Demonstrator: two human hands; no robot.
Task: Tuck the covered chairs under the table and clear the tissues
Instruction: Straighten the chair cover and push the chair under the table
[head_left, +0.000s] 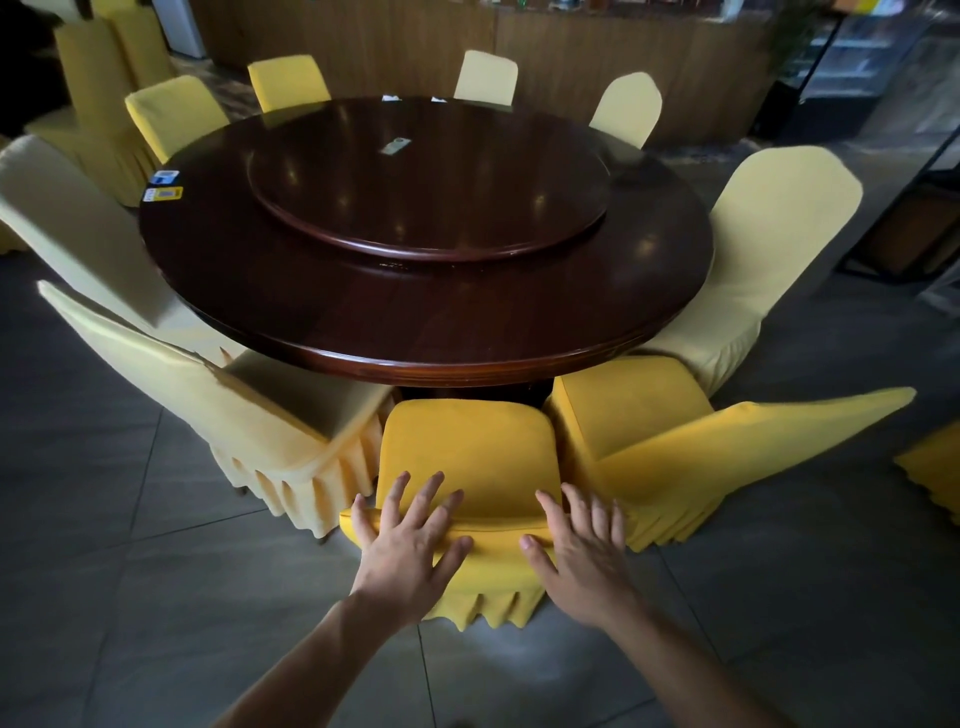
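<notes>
Grey floor tiles surround the round worktop (426, 322). Both the left hand (410, 535) and right hand (582, 545) lie flat, fingers spread, gripping nothing, on the yellow covered chair (467, 447), its seat front just reaching the rim. Chair-tucking is in hand; next, a straight push inward. White scraps, possibly tissues (390, 97), lie at the far edge.
</notes>
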